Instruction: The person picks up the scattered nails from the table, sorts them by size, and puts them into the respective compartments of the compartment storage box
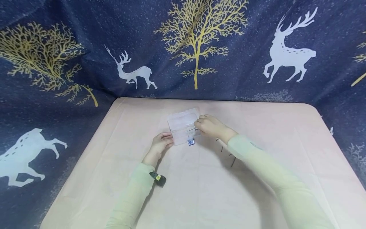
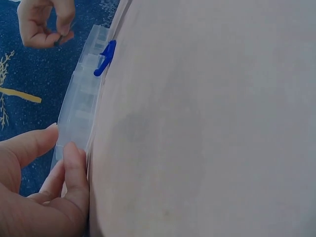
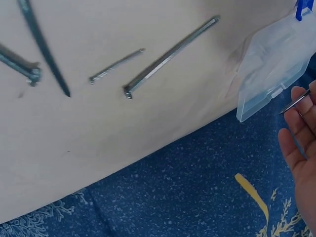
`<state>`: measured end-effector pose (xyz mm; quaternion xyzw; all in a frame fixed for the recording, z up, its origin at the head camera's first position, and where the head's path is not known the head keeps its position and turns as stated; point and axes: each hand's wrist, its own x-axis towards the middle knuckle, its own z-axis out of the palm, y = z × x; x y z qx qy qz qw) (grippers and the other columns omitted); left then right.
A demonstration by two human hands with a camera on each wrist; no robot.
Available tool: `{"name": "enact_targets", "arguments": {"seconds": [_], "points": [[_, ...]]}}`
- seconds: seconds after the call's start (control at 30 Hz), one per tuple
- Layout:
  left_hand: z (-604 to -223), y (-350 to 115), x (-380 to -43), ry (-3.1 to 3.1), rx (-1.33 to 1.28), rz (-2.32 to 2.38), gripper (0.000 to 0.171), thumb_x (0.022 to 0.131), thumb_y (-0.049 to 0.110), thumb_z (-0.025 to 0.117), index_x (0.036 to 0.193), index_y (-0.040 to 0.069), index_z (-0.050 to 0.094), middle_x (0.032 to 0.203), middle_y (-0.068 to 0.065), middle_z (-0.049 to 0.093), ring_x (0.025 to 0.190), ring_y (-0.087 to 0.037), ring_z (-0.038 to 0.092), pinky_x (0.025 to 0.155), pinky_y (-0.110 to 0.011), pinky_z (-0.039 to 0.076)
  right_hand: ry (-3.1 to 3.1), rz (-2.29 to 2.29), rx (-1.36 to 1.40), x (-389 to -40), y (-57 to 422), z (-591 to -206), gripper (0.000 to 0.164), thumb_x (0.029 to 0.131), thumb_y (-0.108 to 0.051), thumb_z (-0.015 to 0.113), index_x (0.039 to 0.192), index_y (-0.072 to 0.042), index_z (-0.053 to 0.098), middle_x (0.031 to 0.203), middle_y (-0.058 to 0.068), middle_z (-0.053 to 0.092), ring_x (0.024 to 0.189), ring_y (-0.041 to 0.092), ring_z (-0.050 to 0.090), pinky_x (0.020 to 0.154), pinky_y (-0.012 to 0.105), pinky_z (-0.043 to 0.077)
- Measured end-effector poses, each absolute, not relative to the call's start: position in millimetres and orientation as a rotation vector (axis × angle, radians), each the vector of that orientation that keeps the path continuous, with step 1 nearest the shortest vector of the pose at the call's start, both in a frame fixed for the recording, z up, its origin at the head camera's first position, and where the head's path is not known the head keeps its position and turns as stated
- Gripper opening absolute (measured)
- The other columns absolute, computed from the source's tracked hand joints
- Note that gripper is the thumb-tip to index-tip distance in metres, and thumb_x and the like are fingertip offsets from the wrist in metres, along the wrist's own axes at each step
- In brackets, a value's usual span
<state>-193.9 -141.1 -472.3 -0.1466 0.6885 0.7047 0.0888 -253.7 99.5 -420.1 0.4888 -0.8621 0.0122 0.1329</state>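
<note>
A clear plastic box (image 1: 180, 137) stands on the table with its lid (image 1: 183, 119) raised at the back and a blue latch (image 1: 191, 142) at the front. My left hand (image 1: 161, 143) holds the box's left end, thumb and fingertips at its corner in the left wrist view. Over the box's right side, my right hand (image 1: 211, 125) pinches a nail (image 3: 295, 102) between thumb and fingers. Its point sticks out past the fingertips in the right wrist view. Part of the box interior is covered by the right hand.
Loose nails lie on the table under the right forearm: a long nail (image 3: 170, 58), a short nail (image 3: 116, 66), and others at the left of that view, such as a thick nail (image 3: 47, 49). A patterned blue cloth (image 1: 228, 79) hangs behind the pale table (image 1: 114, 178).
</note>
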Motion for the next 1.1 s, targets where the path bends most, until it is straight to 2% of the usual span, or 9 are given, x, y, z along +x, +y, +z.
{"name": "enact_targets", "arguments": {"seconds": [0.37, 0.63, 0.83, 0.97, 1.1], "points": [[-477, -140, -193, 2.054, -0.483, 2.064, 0.038, 0.084, -0.011, 0.058, 0.122, -0.009, 0.054, 0.122, -0.025, 0.057, 0.083, -0.01, 0.062, 0.082, -0.021, 0.058, -2.527, 0.161, 1.431, -255, 89, -432, 0.024, 0.082, -0.019, 0.073, 0.075, -0.011, 0.052, 0.071, -0.001, 0.054, 0.073, 0.018, 0.05, 0.07, 0.033, 0.049], [-472, -142, -194, 2.069, -0.461, 2.054, 0.04, 0.084, -0.01, 0.058, 0.123, -0.008, 0.052, 0.123, -0.024, 0.056, 0.099, -0.022, 0.062, 0.09, -0.026, 0.057, -2.539, 0.087, 1.404, -263, 80, -431, 0.015, 0.08, -0.007, 0.069, 0.08, -0.011, 0.055, 0.076, -0.001, 0.058, 0.077, 0.017, 0.052, 0.075, 0.03, 0.051], [-471, -142, -193, 2.057, -0.453, 2.09, 0.039, 0.084, -0.011, 0.058, 0.122, -0.01, 0.053, 0.125, -0.027, 0.055, 0.094, -0.019, 0.063, 0.089, -0.027, 0.057, -2.55, 0.069, 1.417, -266, 75, -432, 0.011, 0.079, -0.004, 0.067, 0.081, -0.009, 0.058, 0.08, 0.002, 0.062, 0.079, 0.02, 0.054, 0.07, 0.031, 0.05], [-475, -142, -192, 2.047, -0.451, 2.099, 0.039, 0.084, -0.011, 0.057, 0.123, -0.011, 0.052, 0.126, -0.028, 0.054, 0.1, -0.025, 0.063, 0.091, -0.027, 0.057, -2.578, 0.073, 1.402, -265, 71, -435, 0.008, 0.081, -0.008, 0.067, 0.081, -0.01, 0.06, 0.082, 0.002, 0.063, 0.081, 0.021, 0.055, 0.07, 0.032, 0.049], [-476, -142, -192, 2.039, -0.442, 2.113, 0.039, 0.084, -0.011, 0.057, 0.123, -0.011, 0.051, 0.127, -0.029, 0.053, 0.103, -0.028, 0.062, 0.092, -0.028, 0.056, -2.595, 0.065, 1.388, -267, 68, -436, 0.013, 0.081, -0.017, 0.072, 0.081, -0.011, 0.061, 0.082, 0.001, 0.063, 0.082, 0.02, 0.056, 0.075, 0.032, 0.051]]}}
